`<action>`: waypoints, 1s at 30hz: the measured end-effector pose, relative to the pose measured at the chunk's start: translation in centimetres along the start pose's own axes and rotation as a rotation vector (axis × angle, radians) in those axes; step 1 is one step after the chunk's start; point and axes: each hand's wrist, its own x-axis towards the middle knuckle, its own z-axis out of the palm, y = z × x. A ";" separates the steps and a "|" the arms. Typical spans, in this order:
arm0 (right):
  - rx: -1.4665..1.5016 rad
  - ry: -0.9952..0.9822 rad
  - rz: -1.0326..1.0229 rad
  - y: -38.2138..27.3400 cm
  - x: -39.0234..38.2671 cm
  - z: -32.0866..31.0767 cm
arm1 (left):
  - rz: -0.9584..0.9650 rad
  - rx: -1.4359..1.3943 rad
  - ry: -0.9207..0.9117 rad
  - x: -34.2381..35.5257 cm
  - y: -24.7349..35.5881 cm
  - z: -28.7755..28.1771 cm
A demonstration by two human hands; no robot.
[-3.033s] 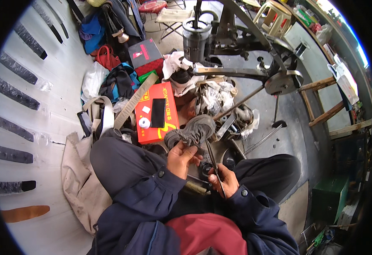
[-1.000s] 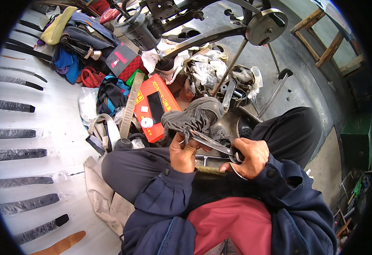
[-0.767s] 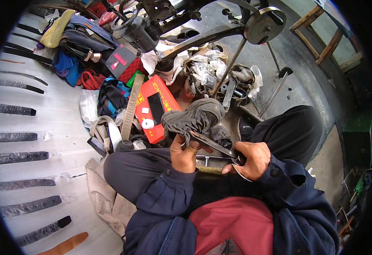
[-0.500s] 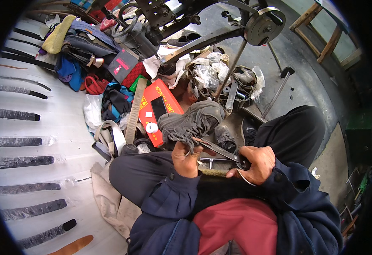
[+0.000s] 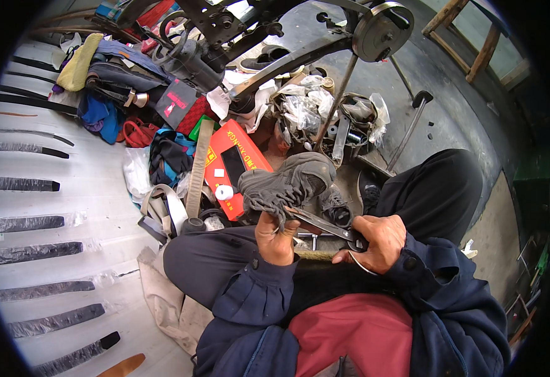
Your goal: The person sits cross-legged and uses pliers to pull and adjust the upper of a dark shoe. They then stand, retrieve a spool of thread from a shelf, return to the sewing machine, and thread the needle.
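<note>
A worn grey lace-up shoe (image 5: 287,181) rests in front of my lap, its loose laced end toward me. My left hand (image 5: 276,239) pinches the near edge of the shoe, thumb up. In my right hand (image 5: 380,242) is a pair of scissors (image 5: 322,224) with metal blades and dark handles. The blades point left, and their tips meet the shoe's edge beside my left fingers. The right palm hides most of the handles. Just beyond the blades stands a second dark shoe (image 5: 334,206).
A red box (image 5: 234,166) carries a dark phone (image 5: 233,162) and a white roll (image 5: 224,192). Behind stands a black sewing machine with a handwheel (image 5: 383,32). Bags and plastic-filled containers (image 5: 306,103) crowd the middle. Several wrapped dark strips (image 5: 33,252) line the pale sheet at left.
The view has shifted slightly. Both hands keep their grips on the shoe and scissors, and the blades stay at the shoe's edge with hardly any visible movement.
</note>
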 end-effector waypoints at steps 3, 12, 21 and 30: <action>-0.005 -0.001 0.007 0.0 0.0 0.1 | -0.047 -0.105 -0.101 0.2 0.6 0.5; -0.016 -0.005 0.012 0.1 0.2 -0.1 | -0.168 -0.134 -0.072 0.4 1.5 1.8; -0.032 -0.003 0.006 0.1 0.4 0.2 | -0.157 -0.143 -0.105 0.5 1.1 1.5; -0.051 -0.008 -0.030 0.6 0.6 0.0 | -0.197 -0.166 -0.146 1.2 1.2 0.9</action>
